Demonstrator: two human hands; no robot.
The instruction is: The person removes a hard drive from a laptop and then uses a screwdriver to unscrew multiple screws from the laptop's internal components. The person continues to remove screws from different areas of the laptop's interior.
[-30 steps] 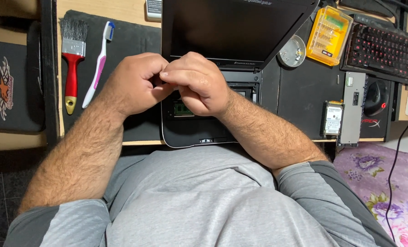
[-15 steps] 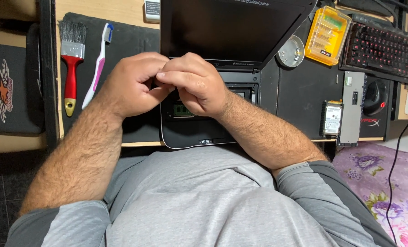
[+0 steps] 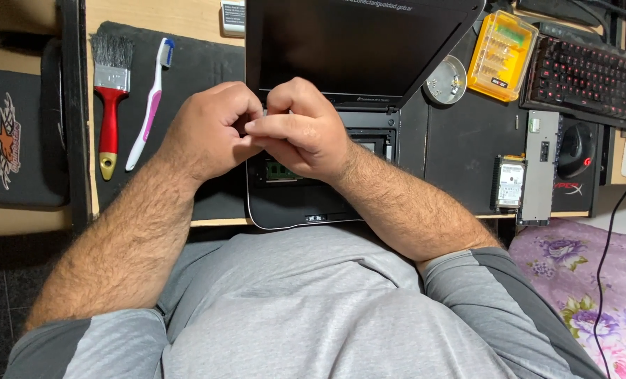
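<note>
Both hands [image 3: 271,130] pinch together above the opened laptop [image 3: 313,200]

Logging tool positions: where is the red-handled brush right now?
In the head view, the red-handled brush lies at far left on the black mat, beside the toothbrush.

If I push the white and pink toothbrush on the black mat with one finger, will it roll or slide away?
The toothbrush probably would pivot or slide a little rather than roll: it lies flat, and its handle looks curved and flattened. It seems light for its length, so a small push should move it. The dark mat looks matte, likely giving some grip.
</note>
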